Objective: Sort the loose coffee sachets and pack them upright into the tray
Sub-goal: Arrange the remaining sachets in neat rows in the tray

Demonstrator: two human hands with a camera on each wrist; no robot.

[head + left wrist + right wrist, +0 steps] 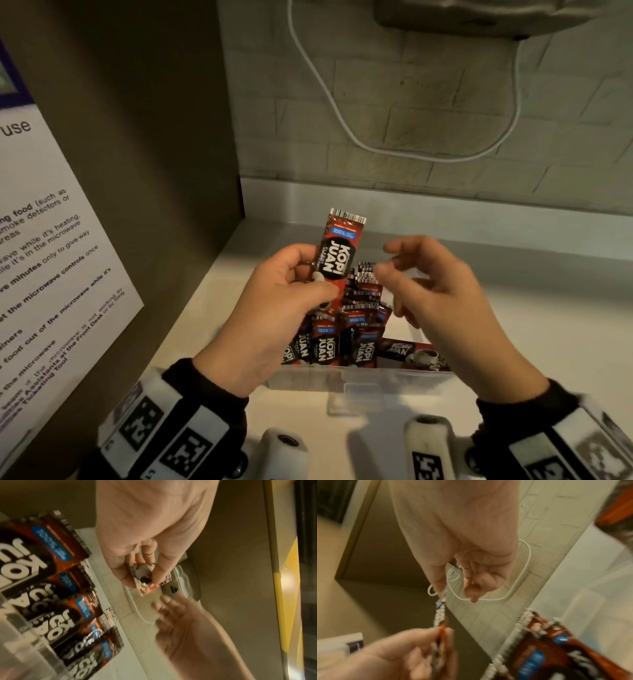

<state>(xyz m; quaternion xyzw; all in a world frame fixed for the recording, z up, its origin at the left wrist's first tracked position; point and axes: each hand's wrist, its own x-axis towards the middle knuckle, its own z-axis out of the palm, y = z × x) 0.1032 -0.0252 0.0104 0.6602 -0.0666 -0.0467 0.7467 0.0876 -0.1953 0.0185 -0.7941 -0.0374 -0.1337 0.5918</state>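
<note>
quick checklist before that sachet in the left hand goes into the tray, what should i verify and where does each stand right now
1. Grip: the left hand pinches the held sachet at its lower part. Ok.
2. Orientation: the held sachet stands upright, logo facing the head camera. Ok.
3. Right hand free to help: fingers loosely curled, holding nothing. Ok.
4. All sachets upright in the clear tray: one flat sachet lies on its side at the right end. Not ok.
5. Free slot among the standing sachets: hidden by the hands. Cannot tell.
</note>
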